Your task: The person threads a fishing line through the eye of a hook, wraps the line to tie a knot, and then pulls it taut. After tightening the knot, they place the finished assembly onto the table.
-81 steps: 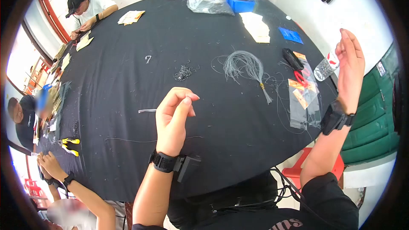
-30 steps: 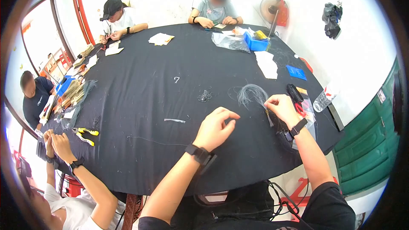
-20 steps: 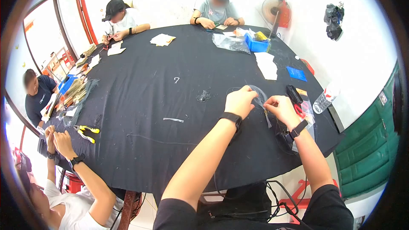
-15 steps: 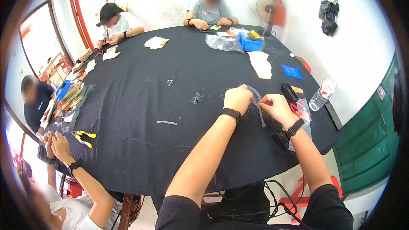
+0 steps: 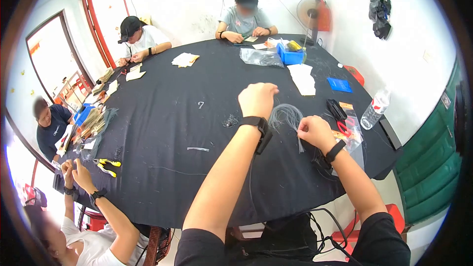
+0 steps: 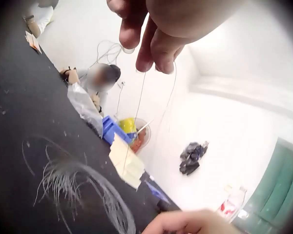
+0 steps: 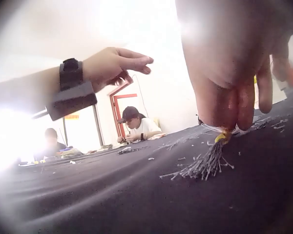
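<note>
A looped bundle of clear fishing line lies on the black tablecloth, bound near one end by a yellow tie. My right hand grips it at the tie, close over the cloth, and the cut ends fan out below the fingers. Raised beyond the bundle, my left hand pinches a thin strand of line that hangs from its fingertips in the left wrist view. A small heap of dark fish hooks sits left of the bundle.
Right of my right hand lie red-handled scissors, a black object and plastic bags; a water bottle stands beyond. Yellow pliers and a short clear piece lie leftward. Other people sit around the table.
My right hand has come down from beside the bottle to the bundle's tied end. My left hand reached into the bundle, then rose away from it, up and leftward, with a strand.
</note>
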`<action>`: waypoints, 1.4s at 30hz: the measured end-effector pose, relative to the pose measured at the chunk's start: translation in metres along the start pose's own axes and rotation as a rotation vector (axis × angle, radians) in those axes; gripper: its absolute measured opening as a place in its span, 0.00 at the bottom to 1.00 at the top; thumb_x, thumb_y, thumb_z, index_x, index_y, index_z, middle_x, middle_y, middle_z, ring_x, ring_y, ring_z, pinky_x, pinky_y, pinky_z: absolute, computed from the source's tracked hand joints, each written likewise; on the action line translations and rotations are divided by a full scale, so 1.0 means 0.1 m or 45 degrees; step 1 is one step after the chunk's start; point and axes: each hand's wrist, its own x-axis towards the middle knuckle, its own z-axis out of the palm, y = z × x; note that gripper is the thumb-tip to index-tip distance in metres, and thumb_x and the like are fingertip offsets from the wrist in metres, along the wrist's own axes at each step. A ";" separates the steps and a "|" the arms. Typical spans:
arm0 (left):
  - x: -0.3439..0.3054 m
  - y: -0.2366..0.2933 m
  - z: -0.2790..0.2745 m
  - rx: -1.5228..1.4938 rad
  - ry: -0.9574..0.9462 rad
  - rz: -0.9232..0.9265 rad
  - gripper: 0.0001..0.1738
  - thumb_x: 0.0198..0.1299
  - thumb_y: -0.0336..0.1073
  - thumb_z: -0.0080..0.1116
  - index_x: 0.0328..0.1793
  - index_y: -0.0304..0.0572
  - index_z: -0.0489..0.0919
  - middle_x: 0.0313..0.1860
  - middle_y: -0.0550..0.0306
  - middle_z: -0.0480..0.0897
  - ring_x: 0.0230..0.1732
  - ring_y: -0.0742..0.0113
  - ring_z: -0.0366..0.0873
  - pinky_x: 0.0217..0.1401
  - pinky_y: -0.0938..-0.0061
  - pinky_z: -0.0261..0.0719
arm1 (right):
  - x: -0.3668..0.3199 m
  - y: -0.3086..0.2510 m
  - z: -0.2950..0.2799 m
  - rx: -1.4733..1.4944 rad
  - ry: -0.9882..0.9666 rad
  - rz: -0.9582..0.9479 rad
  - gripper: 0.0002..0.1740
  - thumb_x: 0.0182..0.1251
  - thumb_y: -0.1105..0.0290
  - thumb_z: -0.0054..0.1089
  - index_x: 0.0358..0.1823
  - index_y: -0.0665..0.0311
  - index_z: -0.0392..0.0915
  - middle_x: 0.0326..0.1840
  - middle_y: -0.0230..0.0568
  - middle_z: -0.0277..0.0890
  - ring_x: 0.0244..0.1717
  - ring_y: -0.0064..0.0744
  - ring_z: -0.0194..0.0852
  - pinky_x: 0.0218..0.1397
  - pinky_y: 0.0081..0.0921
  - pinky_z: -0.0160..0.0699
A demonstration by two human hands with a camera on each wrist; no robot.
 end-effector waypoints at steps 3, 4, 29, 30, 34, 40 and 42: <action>0.09 0.00 -0.32 -0.153 0.163 -0.142 0.10 0.59 0.40 0.64 0.42 0.47 0.89 0.35 0.54 0.88 0.38 0.60 0.87 0.42 0.70 0.81 | 0.05 0.15 0.06 -0.007 -0.131 0.041 0.08 0.51 0.65 0.68 0.31 0.60 0.83 0.33 0.40 0.84 0.39 0.40 0.82 0.43 0.35 0.79; 0.09 0.01 -0.42 -0.282 0.172 -0.235 0.10 0.59 0.38 0.64 0.43 0.45 0.89 0.33 0.55 0.89 0.36 0.64 0.87 0.41 0.72 0.81 | 0.04 0.09 0.05 -0.009 0.034 -0.049 0.10 0.53 0.65 0.68 0.35 0.60 0.83 0.38 0.40 0.83 0.42 0.40 0.81 0.46 0.34 0.78; -1.87 -0.20 -1.97 -0.716 -0.948 -0.454 0.09 0.64 0.36 0.64 0.39 0.37 0.87 0.24 0.63 0.84 0.26 0.81 0.75 0.28 0.81 0.71 | -0.68 -1.01 -0.85 0.466 -0.957 -0.176 0.07 0.65 0.76 0.56 0.36 0.65 0.84 0.26 0.33 0.82 0.26 0.20 0.77 0.33 0.20 0.74; -1.90 -0.23 -2.00 -0.683 -0.946 -0.466 0.09 0.63 0.36 0.64 0.39 0.37 0.87 0.24 0.63 0.84 0.26 0.82 0.75 0.28 0.81 0.71 | -0.67 -0.98 -0.88 0.405 -0.898 -0.143 0.06 0.65 0.76 0.56 0.35 0.65 0.84 0.26 0.34 0.82 0.26 0.20 0.77 0.33 0.20 0.74; -2.00 -0.32 -1.95 -0.825 -0.528 -0.710 0.08 0.64 0.33 0.63 0.40 0.35 0.87 0.27 0.63 0.85 0.28 0.82 0.76 0.32 0.82 0.71 | -0.60 -0.69 -0.79 0.491 -0.379 0.067 0.07 0.67 0.76 0.55 0.38 0.68 0.83 0.29 0.34 0.82 0.29 0.20 0.79 0.36 0.21 0.76; -2.18 0.07 -1.69 -0.988 -0.188 -0.810 0.09 0.65 0.33 0.64 0.42 0.34 0.86 0.29 0.62 0.86 0.29 0.83 0.77 0.30 0.85 0.71 | -0.96 -1.52 -0.52 1.107 -1.092 0.245 0.24 0.80 0.53 0.45 0.63 0.61 0.77 0.41 0.32 0.84 0.44 0.20 0.78 0.48 0.21 0.75; -2.23 0.16 -1.63 -0.875 -0.220 -0.672 0.08 0.64 0.32 0.65 0.42 0.33 0.86 0.29 0.60 0.86 0.30 0.82 0.79 0.32 0.85 0.73 | -0.97 -1.67 -0.31 1.353 -1.058 0.396 0.22 0.79 0.54 0.47 0.61 0.60 0.79 0.40 0.30 0.83 0.40 0.19 0.76 0.45 0.20 0.73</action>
